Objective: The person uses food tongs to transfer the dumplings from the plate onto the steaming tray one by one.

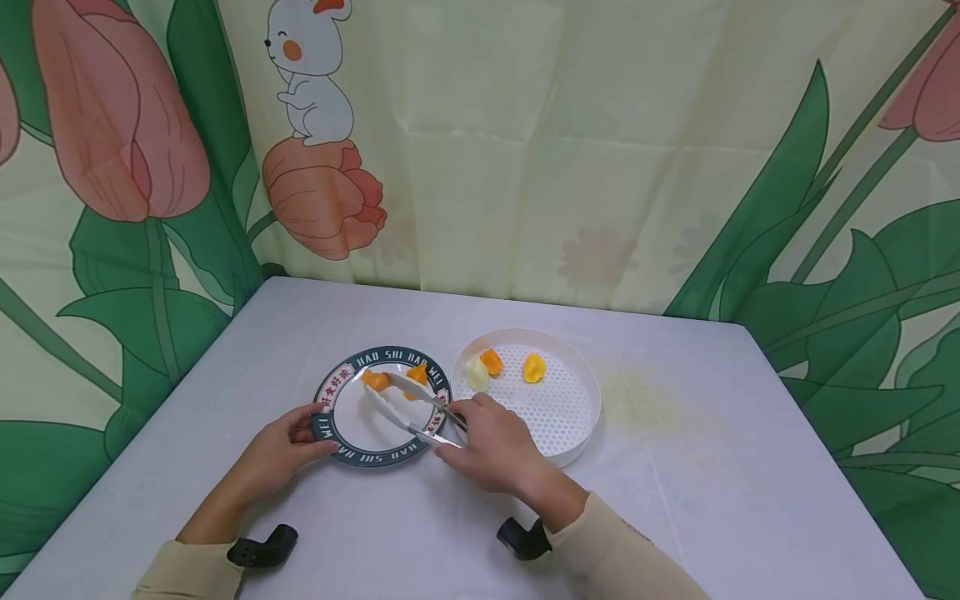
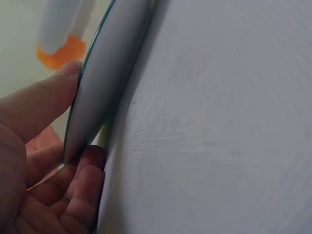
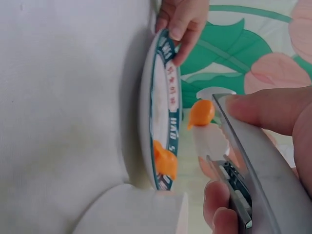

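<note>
Nearest you are the two beige sleeves (image 1: 615, 550) on your forearms, with a black device (image 1: 264, 547) by the left wrist and another black device (image 1: 522, 540) by the right. Your left hand (image 1: 277, 454) grips the near-left edge of a round white plate (image 1: 360, 421) with a dark green, lettered rim, thumb over the rim and fingers beneath it. Your right hand (image 1: 495, 442) grasps a pair of silvery metal tongs (image 1: 390, 415), whose arms reach over the plate and stand apart along their length. A small, rounded orange piece (image 1: 375, 381) sits at the tips of the tongs; you cannot tell from here whether they pinch it. A second, irregular orange piece (image 1: 417, 374) lies on the plate toward the far right, partly behind one arm of the tongs. Just beside the plate, on your right, is a round white perforated tray (image 1: 555, 417). Toward its far side it holds a pale, translucent piece (image 1: 476, 374), an orange chunk (image 1: 491, 362) just beside that, and a yellow piece (image 1: 534, 367) apart from both. Plate and tray are on a white tablecloth (image 1: 712, 500).
</note>
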`<state>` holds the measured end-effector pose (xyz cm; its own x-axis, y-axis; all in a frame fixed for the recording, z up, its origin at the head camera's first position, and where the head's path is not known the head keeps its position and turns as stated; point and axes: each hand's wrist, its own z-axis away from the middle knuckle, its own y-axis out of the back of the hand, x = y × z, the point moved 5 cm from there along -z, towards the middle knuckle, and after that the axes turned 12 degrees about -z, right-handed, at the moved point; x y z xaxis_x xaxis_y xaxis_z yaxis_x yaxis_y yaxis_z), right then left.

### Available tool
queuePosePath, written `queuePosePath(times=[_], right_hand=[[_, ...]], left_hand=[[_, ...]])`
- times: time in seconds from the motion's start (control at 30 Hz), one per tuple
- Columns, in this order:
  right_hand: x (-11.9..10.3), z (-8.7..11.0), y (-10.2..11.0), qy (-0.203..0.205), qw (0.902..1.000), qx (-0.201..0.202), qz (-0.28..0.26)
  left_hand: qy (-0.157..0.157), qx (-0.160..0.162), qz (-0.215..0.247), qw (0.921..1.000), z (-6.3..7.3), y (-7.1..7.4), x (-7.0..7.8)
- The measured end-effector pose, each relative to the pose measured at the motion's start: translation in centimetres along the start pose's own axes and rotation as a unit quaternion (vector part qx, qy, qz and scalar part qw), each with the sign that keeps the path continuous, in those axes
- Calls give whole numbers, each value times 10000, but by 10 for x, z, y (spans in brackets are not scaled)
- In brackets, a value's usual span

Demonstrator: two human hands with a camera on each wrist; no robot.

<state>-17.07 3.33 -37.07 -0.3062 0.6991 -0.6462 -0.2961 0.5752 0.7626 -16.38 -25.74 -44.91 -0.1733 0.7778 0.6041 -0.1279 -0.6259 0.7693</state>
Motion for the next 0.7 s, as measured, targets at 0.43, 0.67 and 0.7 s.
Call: queuePosePath(times=[0.43,0.67,0.7], right_hand=[[20,15,31,-36,9971,564,-502],[31,22,42,-93,9955,863,-369],[33,23,44,-108,9952,894,-377]], left_hand=[[-103,7,8,9999,0,1,2],[-86,37,22,10000,0,0,1],[-85,40,23,10000,0,0,0]])
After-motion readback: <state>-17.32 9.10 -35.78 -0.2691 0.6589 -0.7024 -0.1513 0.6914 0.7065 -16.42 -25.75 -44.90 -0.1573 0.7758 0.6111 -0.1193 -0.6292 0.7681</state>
